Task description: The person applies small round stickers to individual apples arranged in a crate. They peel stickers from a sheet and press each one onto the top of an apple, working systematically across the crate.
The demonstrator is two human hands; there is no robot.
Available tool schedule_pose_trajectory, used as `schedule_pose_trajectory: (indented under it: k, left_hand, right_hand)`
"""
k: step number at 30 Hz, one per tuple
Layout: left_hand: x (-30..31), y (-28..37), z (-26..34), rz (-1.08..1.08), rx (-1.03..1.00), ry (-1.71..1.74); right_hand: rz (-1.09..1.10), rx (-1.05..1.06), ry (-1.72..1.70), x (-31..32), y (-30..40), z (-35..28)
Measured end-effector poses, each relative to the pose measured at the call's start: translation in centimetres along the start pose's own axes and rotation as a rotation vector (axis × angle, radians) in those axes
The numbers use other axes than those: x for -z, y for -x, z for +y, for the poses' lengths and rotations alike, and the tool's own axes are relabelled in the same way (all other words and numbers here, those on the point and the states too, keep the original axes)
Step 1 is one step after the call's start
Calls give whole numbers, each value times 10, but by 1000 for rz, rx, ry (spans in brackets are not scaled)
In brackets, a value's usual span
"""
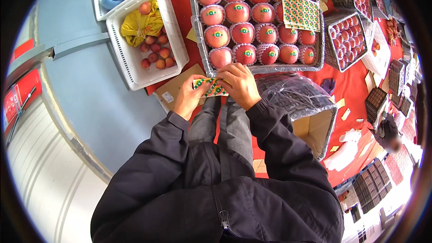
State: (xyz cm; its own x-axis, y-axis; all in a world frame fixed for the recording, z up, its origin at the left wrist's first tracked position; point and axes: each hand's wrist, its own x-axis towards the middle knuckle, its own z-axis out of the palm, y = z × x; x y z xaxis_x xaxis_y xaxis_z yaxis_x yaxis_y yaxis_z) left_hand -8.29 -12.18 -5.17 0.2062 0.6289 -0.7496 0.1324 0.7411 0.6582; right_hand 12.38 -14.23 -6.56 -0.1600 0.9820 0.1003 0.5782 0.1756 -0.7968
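My left hand (191,95) grips a small sheet of round fruit stickers (216,88) at its left end, with the thumb on top. Over the sheet's right end my right hand (239,83) is bent, thumb and fingers pinching at it; the fingertips partly hide what they hold. Just beyond my hands lies a crate lined with grey plastic (263,69), filled with rows of red apples (244,32) in white foam nets. Most bear a green and yellow sticker. The near left apple (221,58) shows plain skin. A larger sticker sheet (301,11) rests across the apples at the right.
To the left, a white plastic basket (135,81) holds loose apples and a yellow bag (140,23). A plastic-lined crate (308,131) stands by my right leg. More apple crates (347,40) line the right side, where a person (388,133) is visible. Cardboard (180,87) lies beneath my hands.
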Motion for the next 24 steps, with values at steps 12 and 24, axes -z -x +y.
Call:
schedule_pose_trajectory:
  k: [12,24]
  left_hand:
    - [18,-14,-33,49,243,254]
    - [43,-5,-64,104,133,138]
  right_hand:
    - [207,-377,-451,-45,8,19]
    - [281,-489,114,-87,-16,72]
